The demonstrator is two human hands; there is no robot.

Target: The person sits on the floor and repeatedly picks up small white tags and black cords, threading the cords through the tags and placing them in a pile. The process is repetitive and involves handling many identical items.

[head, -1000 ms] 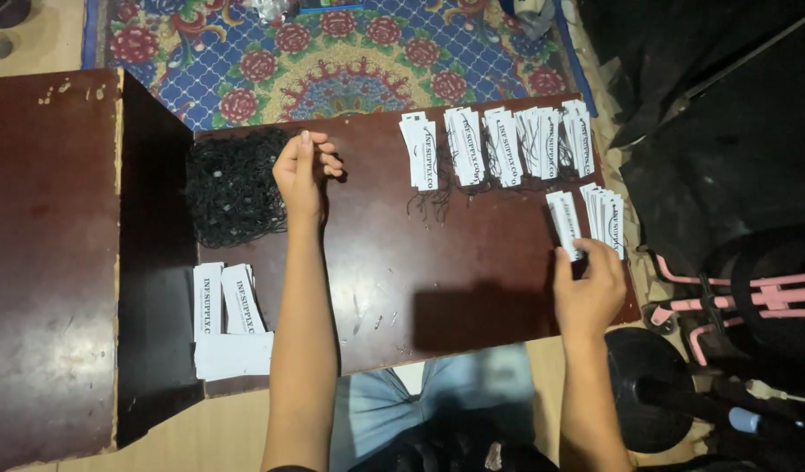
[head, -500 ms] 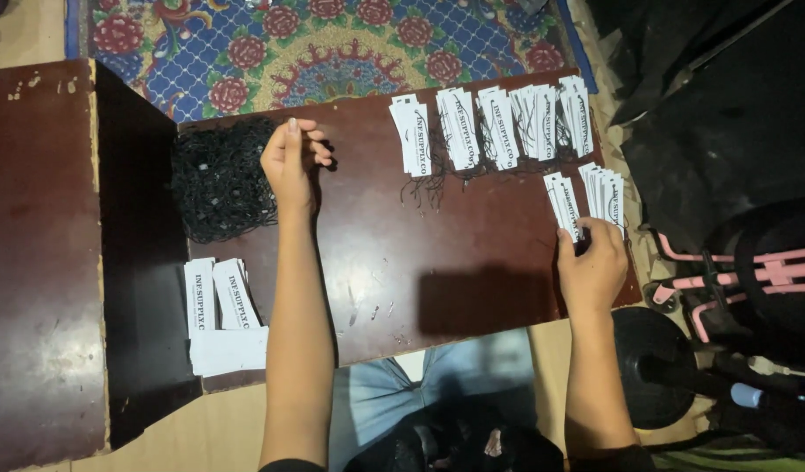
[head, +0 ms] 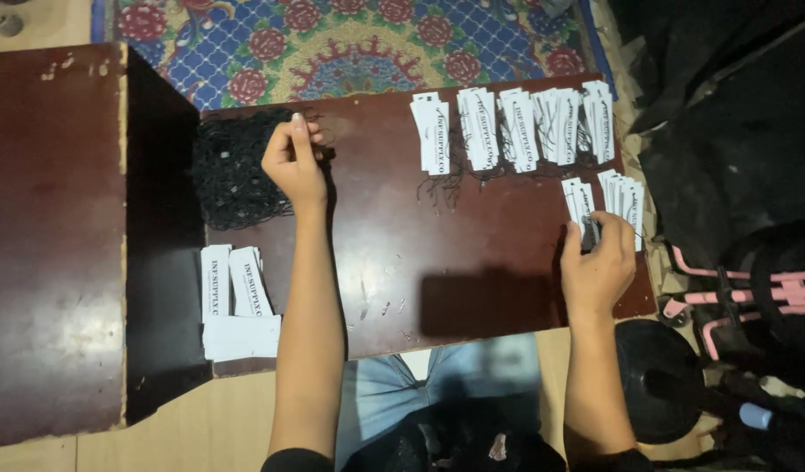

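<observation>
My left hand (head: pixel 293 162) rests at the right edge of a heap of black strings (head: pixel 236 170) on the dark brown table (head: pixel 420 271), fingers pinched on a strand. My right hand (head: pixel 597 262) is at the table's right side, fingers closed on a white paper tag (head: pixel 586 218) from the short stacks of white tags (head: pixel 608 197) there. A row of stacked white tags with black strings (head: pixel 516 127) lies along the far edge.
More white tags (head: pixel 236 301) lie at the near left corner. A taller dark cabinet (head: pixel 57 236) stands to the left. A patterned rug (head: pixel 359 44) lies beyond the table. Black bags and a pink-framed object (head: pixel 734 288) crowd the right.
My left hand stays at the string heap, its fingers now pinched together. My right hand has moved up onto the right-hand tag stacks and closed on a tag.
</observation>
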